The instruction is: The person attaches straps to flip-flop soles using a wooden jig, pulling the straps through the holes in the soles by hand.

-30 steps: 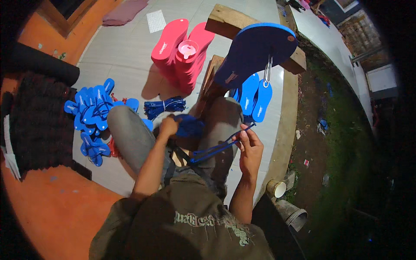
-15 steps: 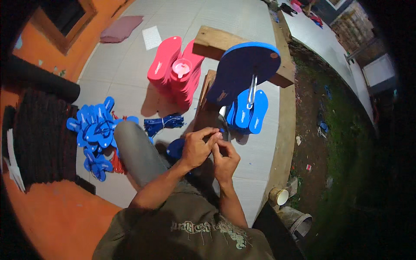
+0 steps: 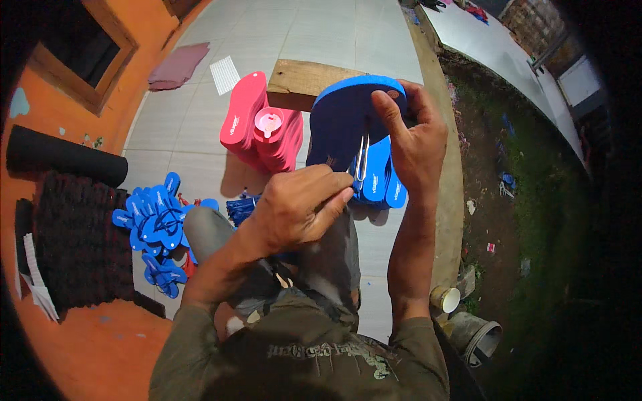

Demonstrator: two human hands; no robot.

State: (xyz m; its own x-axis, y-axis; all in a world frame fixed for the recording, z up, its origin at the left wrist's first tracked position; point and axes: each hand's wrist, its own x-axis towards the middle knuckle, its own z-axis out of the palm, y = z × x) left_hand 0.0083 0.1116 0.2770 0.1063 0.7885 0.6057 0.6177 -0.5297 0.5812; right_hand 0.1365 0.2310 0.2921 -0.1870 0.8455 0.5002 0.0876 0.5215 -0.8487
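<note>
Now raised — right hand (image 3: 414,137) grips blue sole (image 3: 348,120), left hand (image 3: 301,207) pinches

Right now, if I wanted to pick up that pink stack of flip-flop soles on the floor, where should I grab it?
Probably grip the pink stack across its narrow width, near the middle of its long sides, coming down from above. The soles lie flat on each other, so squeezing both long edges should keep them together. Lift off the small pink cup on top first, or it may tip. The wooden plank crowds the far end.

a stack of pink soles (image 3: 257,130) stands beside a wooden plank (image 3: 301,81), blue straps (image 3: 155,224) heaped nearby.
</note>
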